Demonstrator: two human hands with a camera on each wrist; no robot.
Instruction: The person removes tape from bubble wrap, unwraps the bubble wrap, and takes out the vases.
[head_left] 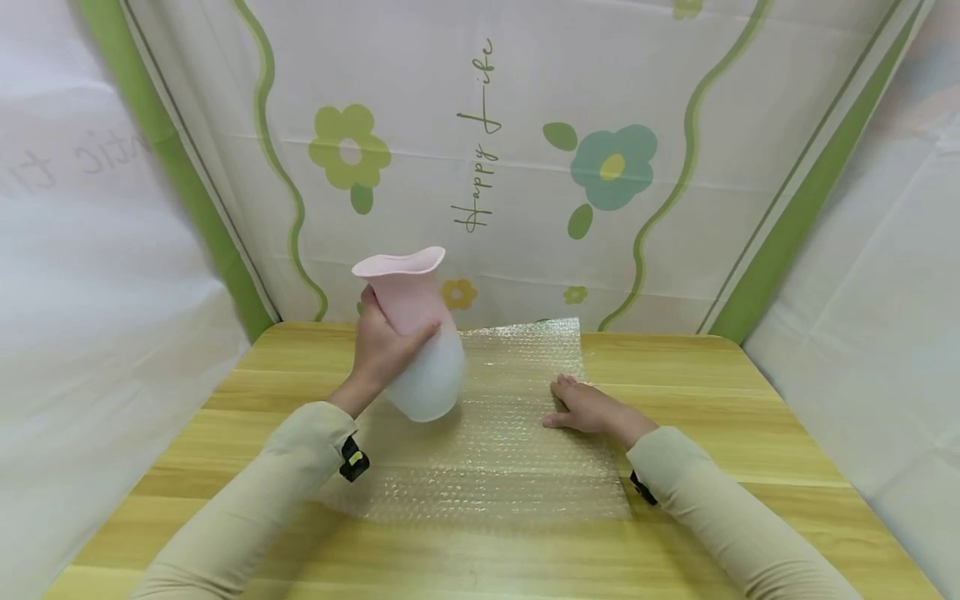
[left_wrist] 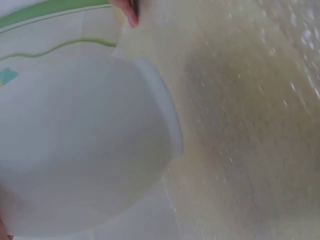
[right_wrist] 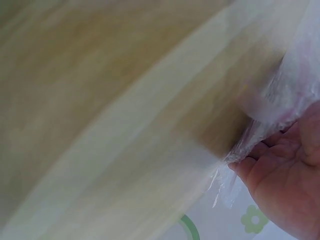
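Observation:
My left hand (head_left: 386, 337) grips a vase (head_left: 427, 367) around its neck, the thumb lying across the front. The vase fades from a pink wavy rim to a white rounded body and is tilted, its base close over a sheet of bubble wrap (head_left: 495, 458). In the left wrist view the white body of the vase (left_wrist: 85, 150) fills the left side. My right hand (head_left: 588, 407) rests at the right edge of the bubble wrap, thumb and fingers apart. Seen in the right wrist view, the fingers (right_wrist: 242, 167) touch the wrap's crinkled edge (right_wrist: 260, 132).
The bubble wrap lies on a wood-grain table (head_left: 675, 367) with rounded far corners. A white cloth backdrop (head_left: 420, 75) with printed flowers stands behind it, and white cloth walls (head_left: 862, 275) flank both sides. Dark bands (head_left: 352, 458) sit at the wrists.

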